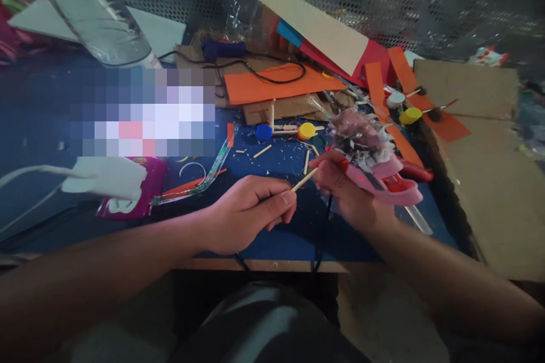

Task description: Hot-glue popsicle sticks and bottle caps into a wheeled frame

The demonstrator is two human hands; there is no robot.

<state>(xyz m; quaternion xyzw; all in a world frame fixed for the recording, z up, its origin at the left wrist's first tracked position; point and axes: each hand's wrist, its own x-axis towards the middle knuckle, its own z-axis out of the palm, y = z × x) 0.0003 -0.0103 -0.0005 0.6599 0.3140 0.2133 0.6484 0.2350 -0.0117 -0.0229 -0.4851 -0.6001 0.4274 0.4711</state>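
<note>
A thin pale wooden stick (304,180) slants between my two hands above the blue table (272,244). My left hand (255,209) is closed, with its thumb pressed on the near end of the stick. At the far end, my right hand (347,190) pinches the stick between thumb and finger. Just behind the right hand sits a pink plastic object (398,184) with a crumpled bundle (361,130) of clear and brownish wrapping; its exact kind is unclear. Beyond the hands stand a blue cap (263,133) and a yellow cap (306,131) with sticks around them.
A clear bottle (102,28) stands at the back left, above a white charger (106,178) with a cable. Orange sheets (276,85) and cardboard (489,181) lie behind and to the right. Small stick pieces (262,151) and scraps litter the middle.
</note>
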